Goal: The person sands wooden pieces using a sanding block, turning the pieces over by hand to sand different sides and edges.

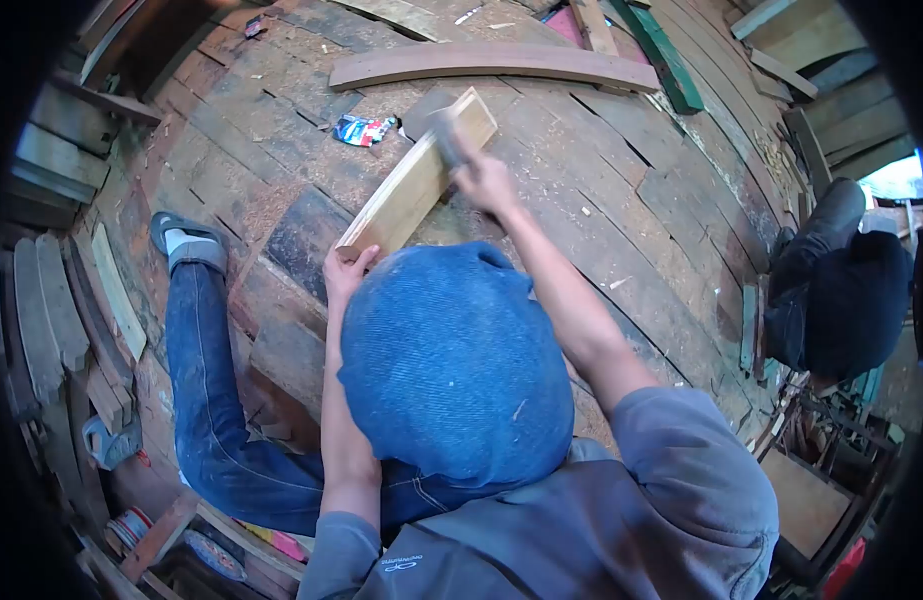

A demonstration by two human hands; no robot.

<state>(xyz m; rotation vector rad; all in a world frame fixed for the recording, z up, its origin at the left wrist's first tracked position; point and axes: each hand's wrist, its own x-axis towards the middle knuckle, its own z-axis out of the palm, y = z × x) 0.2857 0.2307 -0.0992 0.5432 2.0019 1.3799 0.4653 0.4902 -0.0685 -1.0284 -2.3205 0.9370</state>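
Observation:
A pale wooden board stands on its long edge and slants away across the floor. My left hand grips its near end, with a small brown piece by the fingers. My right hand is closed on a blurred grey, block-like tool at the board's far part; motion blur hides its exact kind. Whether the tool touches the board I cannot tell. A blue knitted cap fills the middle of the view and covers part of the near area.
A curved wooden beam and a green beam lie ahead on the plank floor. A colourful packet lies left of the board. Curved wood pieces are stacked at left. Another person is at right.

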